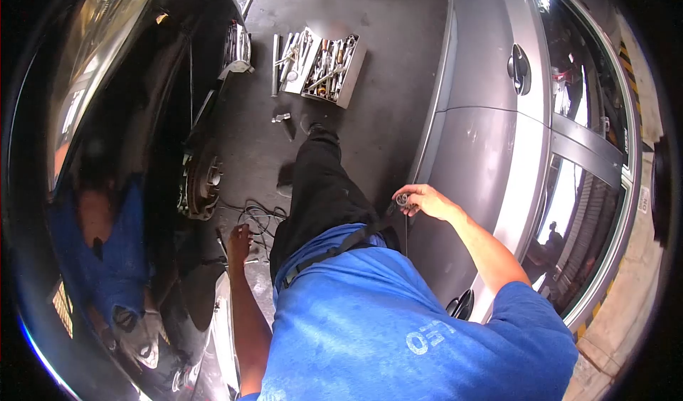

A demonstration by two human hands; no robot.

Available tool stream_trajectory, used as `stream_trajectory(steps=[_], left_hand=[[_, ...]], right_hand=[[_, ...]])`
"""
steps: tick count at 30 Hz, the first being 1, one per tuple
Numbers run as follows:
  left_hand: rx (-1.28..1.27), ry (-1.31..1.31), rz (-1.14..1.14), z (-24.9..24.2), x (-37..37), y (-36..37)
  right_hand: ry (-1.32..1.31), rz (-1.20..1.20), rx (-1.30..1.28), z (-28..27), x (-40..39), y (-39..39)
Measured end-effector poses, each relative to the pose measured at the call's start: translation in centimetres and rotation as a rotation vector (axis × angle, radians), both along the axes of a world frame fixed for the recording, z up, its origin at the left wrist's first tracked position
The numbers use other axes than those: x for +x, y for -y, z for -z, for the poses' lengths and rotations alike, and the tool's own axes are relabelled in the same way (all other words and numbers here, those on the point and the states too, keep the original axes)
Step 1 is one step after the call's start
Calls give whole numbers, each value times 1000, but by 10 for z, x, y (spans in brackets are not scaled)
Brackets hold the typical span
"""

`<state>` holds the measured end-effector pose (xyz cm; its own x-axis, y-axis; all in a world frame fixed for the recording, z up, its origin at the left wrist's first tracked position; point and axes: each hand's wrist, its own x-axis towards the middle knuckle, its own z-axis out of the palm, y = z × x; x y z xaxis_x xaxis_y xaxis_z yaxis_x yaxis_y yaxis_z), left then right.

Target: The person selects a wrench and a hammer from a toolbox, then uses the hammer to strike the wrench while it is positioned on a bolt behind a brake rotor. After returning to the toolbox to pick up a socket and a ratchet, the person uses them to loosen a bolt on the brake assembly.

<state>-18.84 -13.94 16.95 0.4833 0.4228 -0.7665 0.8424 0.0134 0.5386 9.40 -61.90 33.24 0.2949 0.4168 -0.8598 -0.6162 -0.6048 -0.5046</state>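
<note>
My right hand (425, 200) is raised beside the silver car (469, 145), fingers pinched on a small metal part (403, 200). A black strap (356, 239) runs from that hand down toward my waist. My left hand (238, 243) reaches down at the edge of the black car (135, 152), lying flat with nothing visible in it, next to a tangle of black cables (260, 216) on the floor. My leg in black trousers (320, 187) stretches forward between the two cars.
An open toolbox (329, 66) with several tools lies on the concrete floor ahead. A loose metal tool (281, 118) sits nearer. The black car's bare wheel hub and brake disc (201, 185) is on the left. The silver car's door handle (519, 68) is on the right.
</note>
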Motion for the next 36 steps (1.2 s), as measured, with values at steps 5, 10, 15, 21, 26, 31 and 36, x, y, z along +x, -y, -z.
stream_trajectory(steps=[5, 10, 15, 21, 26, 31, 36], left_hand=[[-221, 389, -117, -47, 69, 21], [-338, 758, 57, -162, 160, 67], [-229, 628, -66, -185, 139, 66], [-286, 379, -744, -166, 12, 97], [-223, 251, -1111, -168, -43, 225], [-421, 13, -1055, -183, -8, 315], [-69, 37, -1110, -156, 35, 351]], right_hand=[[185, 93, 83, -5, 34, -60], [455, -301, 322, -13, 32, -193], [176, -559, 446, -27, -3, -293], [327, -980, 463, -29, 26, -306], [380, -1167, 300, 32, 89, -281], [397, -1367, 310, 41, 83, -304], [411, -1702, 454, 40, 28, -323]])
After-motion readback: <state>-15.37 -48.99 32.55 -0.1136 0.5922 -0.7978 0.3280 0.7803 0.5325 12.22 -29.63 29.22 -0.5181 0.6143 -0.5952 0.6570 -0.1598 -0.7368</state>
